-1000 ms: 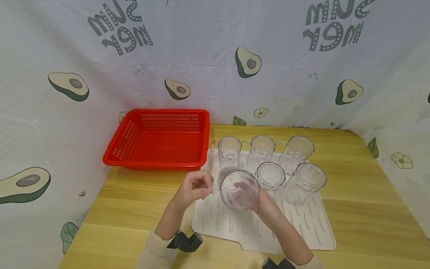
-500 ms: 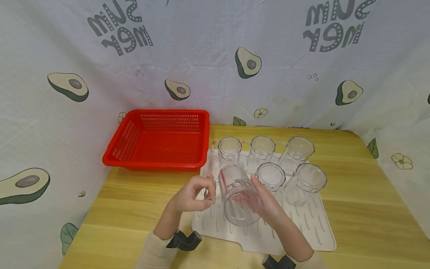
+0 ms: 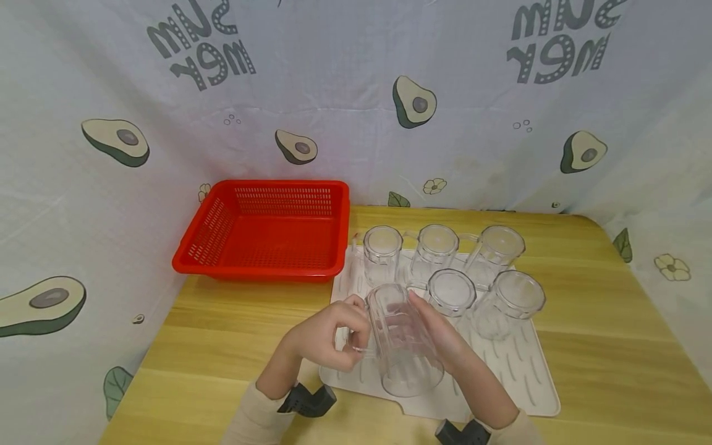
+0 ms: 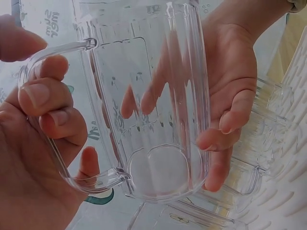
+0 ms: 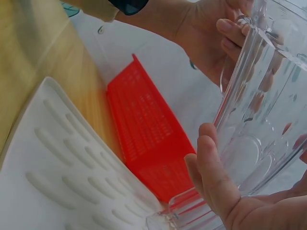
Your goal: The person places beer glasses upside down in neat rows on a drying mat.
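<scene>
A clear glass mug (image 3: pixel 408 352) is held tilted above the white drying mat (image 3: pixel 361 371), its mouth toward me and its base toward the back. My left hand (image 3: pixel 330 337) grips the handle, fingers hooked through the loop, as the left wrist view shows. Against the other side of the mug, my right hand (image 3: pixel 445 346) holds the body, and some of its fingers show through the glass. In the right wrist view, fingers (image 5: pixel 211 165) of the right hand lie beside the lower part of the mug. Just behind stand upside-down mugs (image 3: pixel 382 253) on the mat.
Several more clear mugs, among them a front right one (image 3: pixel 508 303), stand base up on the mat. A red plastic basket (image 3: pixel 261 272) sits at the back left on the wooden table (image 3: pixel 222 346). A patterned cloth (image 3: pixel 345 62) hangs behind.
The mug has come lower and toward me, tilting so its side now shows more. My left hand has shifted right and down with the handle; the right hand stays on the body.
</scene>
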### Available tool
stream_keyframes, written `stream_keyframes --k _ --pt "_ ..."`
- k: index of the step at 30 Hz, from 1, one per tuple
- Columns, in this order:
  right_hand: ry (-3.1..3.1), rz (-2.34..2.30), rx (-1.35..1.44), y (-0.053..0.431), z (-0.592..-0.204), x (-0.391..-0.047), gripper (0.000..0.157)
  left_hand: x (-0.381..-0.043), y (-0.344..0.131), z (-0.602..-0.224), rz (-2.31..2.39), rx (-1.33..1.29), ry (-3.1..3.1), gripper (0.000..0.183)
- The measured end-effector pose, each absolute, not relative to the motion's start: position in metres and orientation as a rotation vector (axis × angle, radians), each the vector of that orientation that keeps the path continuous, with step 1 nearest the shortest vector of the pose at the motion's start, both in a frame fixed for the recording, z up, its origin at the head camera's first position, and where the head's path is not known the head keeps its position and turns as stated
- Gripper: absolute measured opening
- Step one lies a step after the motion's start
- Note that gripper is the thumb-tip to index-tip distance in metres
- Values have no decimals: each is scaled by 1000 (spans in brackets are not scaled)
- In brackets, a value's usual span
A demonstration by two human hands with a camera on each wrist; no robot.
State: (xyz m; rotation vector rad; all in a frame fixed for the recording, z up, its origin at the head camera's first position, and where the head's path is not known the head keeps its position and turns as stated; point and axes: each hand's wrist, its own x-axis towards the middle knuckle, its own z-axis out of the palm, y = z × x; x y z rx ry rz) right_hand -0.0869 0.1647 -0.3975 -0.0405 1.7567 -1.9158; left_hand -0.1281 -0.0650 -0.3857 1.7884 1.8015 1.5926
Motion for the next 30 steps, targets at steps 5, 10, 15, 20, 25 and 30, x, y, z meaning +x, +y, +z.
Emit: stream_keyframes --k 5,10,15,20,25,30 --pt "1721 -1927 -3 165 -399 -86 78 -126 -64 -386 1553 1783 1812 17" --pt "1685 -1927 0 165 -401 -87 76 -125 -66 -384 1518 1769 1830 16" --pt "1648 -1975 -37 165 -405 -87 70 -127 -68 -381 1516 1824 1907 14" --pt "1650 -2043 -93 165 -409 -86 64 -127 -70 -382 1694 1684 2063 9" --pt "1678 -2078 -95 166 -410 -85 60 -126 -71 -384 1783 1389 2290 20" --pt "1692 -2101 -82 166 -409 -84 51 -125 -73 -386 1772 1077 2363 28"
